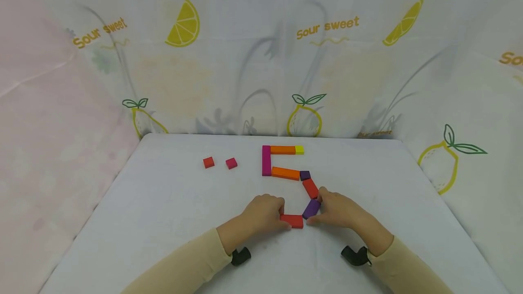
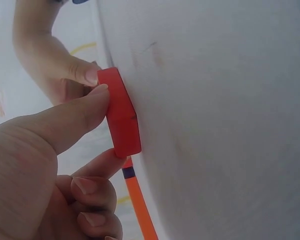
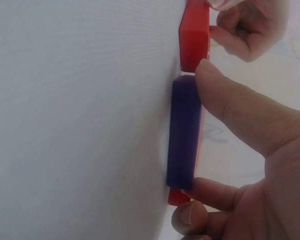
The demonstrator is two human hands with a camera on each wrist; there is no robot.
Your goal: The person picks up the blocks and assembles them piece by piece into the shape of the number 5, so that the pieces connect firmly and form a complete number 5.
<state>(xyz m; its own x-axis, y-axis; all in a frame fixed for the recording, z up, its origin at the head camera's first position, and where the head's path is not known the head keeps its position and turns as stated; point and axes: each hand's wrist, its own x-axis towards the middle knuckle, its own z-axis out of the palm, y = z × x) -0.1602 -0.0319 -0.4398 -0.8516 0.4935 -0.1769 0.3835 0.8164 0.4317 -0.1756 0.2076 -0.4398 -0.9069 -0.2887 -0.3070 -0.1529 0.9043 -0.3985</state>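
Observation:
My left hand point(image 1: 263, 213) pinches a red block point(image 1: 292, 221) by its left end, thumb and forefinger on its edges, as the left wrist view also shows. Opposite it, my right hand point(image 1: 340, 210) has its thumb and forefinger at the two ends of a purple block point(image 3: 184, 132). That purple block slants on the table, its lower end close by the red block's right end. Above it a second red block point(image 1: 310, 188) leans the other way, followed by a small dark purple cube point(image 1: 305, 175) and an orange block point(image 1: 285, 173).
A magenta block point(image 1: 266, 160) stands lengthwise at the row's left, with another orange block point(image 1: 283, 150) and a yellow cube point(image 1: 299, 150) along the top. Loose on the white table point(image 1: 163, 212) lie a red cube point(image 1: 209, 162) and a pinkish-red cube point(image 1: 231, 163). Behind hangs a lemon-print cloth point(image 1: 245, 71).

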